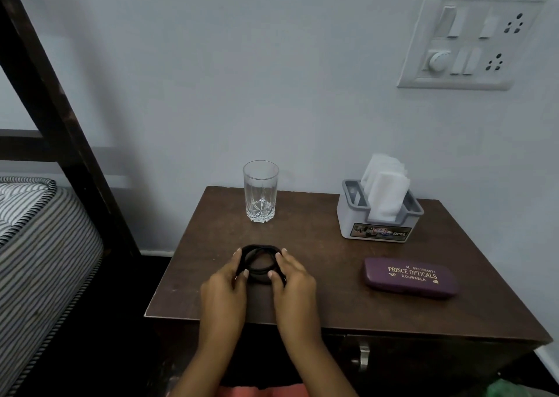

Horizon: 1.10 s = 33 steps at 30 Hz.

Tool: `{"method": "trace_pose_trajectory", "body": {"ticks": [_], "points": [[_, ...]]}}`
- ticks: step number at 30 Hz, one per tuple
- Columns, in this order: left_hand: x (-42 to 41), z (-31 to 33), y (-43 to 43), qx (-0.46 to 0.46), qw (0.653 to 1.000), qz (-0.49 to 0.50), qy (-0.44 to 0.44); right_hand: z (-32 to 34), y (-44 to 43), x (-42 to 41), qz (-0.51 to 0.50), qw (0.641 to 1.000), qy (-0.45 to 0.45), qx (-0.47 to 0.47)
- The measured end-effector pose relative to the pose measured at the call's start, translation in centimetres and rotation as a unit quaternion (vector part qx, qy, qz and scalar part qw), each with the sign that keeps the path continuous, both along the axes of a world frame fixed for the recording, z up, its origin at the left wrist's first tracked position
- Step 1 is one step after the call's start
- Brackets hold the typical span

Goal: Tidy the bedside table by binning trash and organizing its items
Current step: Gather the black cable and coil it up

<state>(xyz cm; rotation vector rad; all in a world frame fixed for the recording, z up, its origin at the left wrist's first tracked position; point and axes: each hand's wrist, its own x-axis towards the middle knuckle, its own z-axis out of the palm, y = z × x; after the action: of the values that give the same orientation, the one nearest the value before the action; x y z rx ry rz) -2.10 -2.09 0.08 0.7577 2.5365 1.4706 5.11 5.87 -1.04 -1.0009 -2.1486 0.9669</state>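
A coil of black cable lies on the dark wooden bedside table, near its front middle. My left hand cups the coil's left side and my right hand cups its right side, fingers curled on it. An empty cut-glass tumbler stands upright behind the coil. A grey tissue holder with white tissues sticking up sits at the back right. A purple spectacle case, shut, lies flat at the right.
A bed with a striped mattress and a dark wooden frame post stands to the left of the table. The wall behind carries a switch panel. A drawer handle shows on the table's front.
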Motion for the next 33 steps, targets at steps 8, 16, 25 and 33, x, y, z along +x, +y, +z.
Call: {"method": "trace_pose_trajectory", "body": {"ticks": [8, 16, 25, 33], "points": [[0.2, 0.4, -0.2, -0.02, 0.999, -0.012, 0.031, -0.2, -0.6, -0.7, 0.03, 0.997, -0.045, 0.051], [-1.9, 0.0, -0.9, -0.078, 0.986, -0.071, 0.131, 0.1, -0.1, 0.1, 0.083, 0.993, -0.041, 0.079], [-5.5, 0.2, -2.0, -0.236, 0.914, -0.189, 0.27, 0.2, 1.2, 0.4, 0.119, 0.979, -0.098, 0.133], [-5.9, -0.3, -2.8, -0.277, 0.891, -0.183, 0.309, -0.6, 1.7, 0.7, 0.121, 0.975, -0.092, 0.159]]}}
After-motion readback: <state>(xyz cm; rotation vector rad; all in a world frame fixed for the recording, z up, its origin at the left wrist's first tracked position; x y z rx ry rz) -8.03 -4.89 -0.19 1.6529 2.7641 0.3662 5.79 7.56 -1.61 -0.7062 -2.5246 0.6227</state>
